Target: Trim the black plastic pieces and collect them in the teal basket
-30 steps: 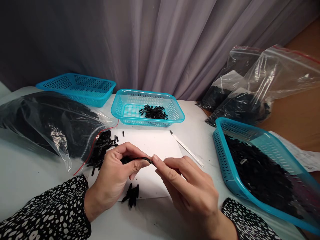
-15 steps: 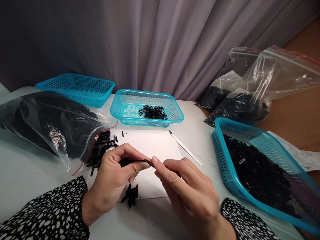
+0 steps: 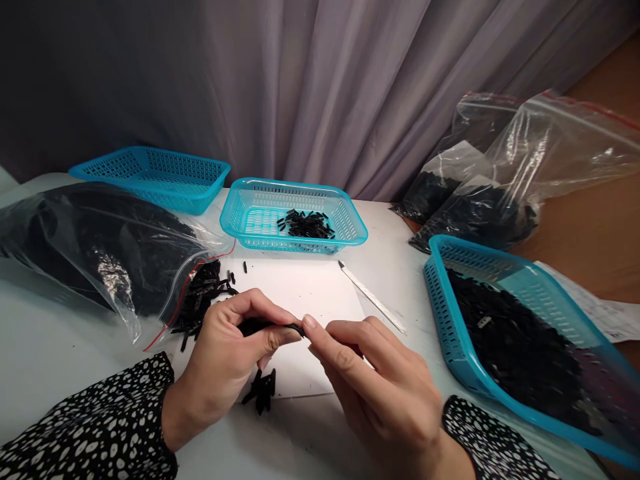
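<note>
"What has changed in the last second?"

"Very little. The hands have kept nearly the same pose, and the pile of short black pieces in the translucent blue plastic basket (image 3: 250,238) looks the same. So the work seems to be on the same piece."

"Where is that piece?"

"The slim, dark black piece (image 3: 255,326) is between the left hand's (image 3: 220,360) thumb and forefinger, closed together in a pinch. Its tip pokes out toward the right hand (image 3: 383,377), above the white paper sheet (image 3: 320,290)."

"And the right hand?"

"Its fingers are bent, forefinger extended to the piece's tip, apparently touching. I can't tell whether it grips anything; the fingers hide that."

"Anything close by?"

"A small black cluster (image 3: 261,392), just below the left hand."
</note>
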Motion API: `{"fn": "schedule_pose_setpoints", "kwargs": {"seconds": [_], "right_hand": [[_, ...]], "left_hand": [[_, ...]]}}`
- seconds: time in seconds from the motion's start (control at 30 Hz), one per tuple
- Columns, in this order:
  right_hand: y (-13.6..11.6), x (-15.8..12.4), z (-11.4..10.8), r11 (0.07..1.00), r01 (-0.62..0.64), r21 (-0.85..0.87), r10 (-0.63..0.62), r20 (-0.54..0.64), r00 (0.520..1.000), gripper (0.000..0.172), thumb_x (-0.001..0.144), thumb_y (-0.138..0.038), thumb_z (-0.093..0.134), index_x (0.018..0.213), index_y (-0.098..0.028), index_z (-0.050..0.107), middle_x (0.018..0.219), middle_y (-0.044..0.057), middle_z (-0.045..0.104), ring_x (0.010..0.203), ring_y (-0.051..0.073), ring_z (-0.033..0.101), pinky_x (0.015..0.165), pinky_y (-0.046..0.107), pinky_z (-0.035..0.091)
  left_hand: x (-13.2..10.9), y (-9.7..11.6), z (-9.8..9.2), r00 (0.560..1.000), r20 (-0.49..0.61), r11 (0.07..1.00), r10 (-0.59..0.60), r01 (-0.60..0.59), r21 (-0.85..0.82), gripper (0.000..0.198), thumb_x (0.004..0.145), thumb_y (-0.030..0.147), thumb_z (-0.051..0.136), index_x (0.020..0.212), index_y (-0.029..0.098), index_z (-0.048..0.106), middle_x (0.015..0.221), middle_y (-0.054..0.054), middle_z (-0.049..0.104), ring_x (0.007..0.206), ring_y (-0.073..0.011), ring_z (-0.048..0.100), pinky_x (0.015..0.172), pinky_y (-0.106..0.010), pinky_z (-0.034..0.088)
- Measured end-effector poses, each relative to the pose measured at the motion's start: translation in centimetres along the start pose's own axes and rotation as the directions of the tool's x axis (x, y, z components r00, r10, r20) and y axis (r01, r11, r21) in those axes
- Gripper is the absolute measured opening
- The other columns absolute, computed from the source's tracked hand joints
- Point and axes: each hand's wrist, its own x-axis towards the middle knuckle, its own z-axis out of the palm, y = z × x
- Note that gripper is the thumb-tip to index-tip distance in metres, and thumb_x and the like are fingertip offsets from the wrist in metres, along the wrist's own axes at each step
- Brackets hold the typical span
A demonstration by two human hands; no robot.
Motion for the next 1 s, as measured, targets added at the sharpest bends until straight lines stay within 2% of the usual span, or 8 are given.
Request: {"fn": "schedule_pose_setpoints", "kwargs": {"seconds": [0.37,0.6,0.77,1.0], "right_hand": [[0.07,0.30,-0.25,1.000,0.008,0.006,-0.008,0.020,1.000,0.035,0.089,0.003,0.059,0.121,-0.007,0.069,0.082,0.010,0.069,0.068,0.016,0.050,0.056,0.027,0.043],[0.10,-0.02,-0.28,0.999,-0.048,0.021,0.048,0.002,0.999,0.032,0.091,-0.001,0.060,0.120,-0.010,0.069,0.081,0.008,0.069,0.067,0.016,0.053,0.055,0.028,0.045],[0.12,0.05,-0.32,0.999,-0.043,0.022,0.042,0.010,0.999,0.038,0.092,-0.002,0.059,0.126,-0.016,0.067,0.081,0.007,0.069,0.067,0.016,0.054,0.055,0.028,0.046],[-0.06,0.19,-0.58,0.999,-0.041,-0.006,0.041,0.000,0.999,0.037,0.092,-0.003,0.060,0.125,-0.016,0.069,0.082,0.007,0.069,0.066,0.016,0.054,0.053,0.028,0.045]], "left_hand": [[0.30,0.47,0.30,0.999,0.045,0.998,-0.029,0.027,0.057,0.015,0.065,0.008,0.083,0.065,0.020,0.074,0.055,0.005,0.065,0.041,-0.0027,0.046,0.037,-0.011,0.036],[0.44,0.23,-0.29,0.997,0.019,0.993,0.073,-0.074,0.088,0.014,0.068,0.012,0.084,0.067,0.020,0.073,0.064,0.002,0.071,0.046,-0.0048,0.050,0.041,-0.012,0.041],[0.20,0.24,-0.48,0.992,0.020,0.986,0.123,-0.125,0.112,0.013,0.070,0.012,0.082,0.069,0.022,0.074,0.065,0.002,0.072,0.046,-0.0057,0.051,0.041,-0.013,0.040],[0.27,0.46,-0.29,0.984,0.003,0.970,0.181,-0.179,0.162,0.014,0.069,0.010,0.081,0.068,0.021,0.073,0.066,0.001,0.074,0.044,-0.0063,0.050,0.040,-0.015,0.040]]}}
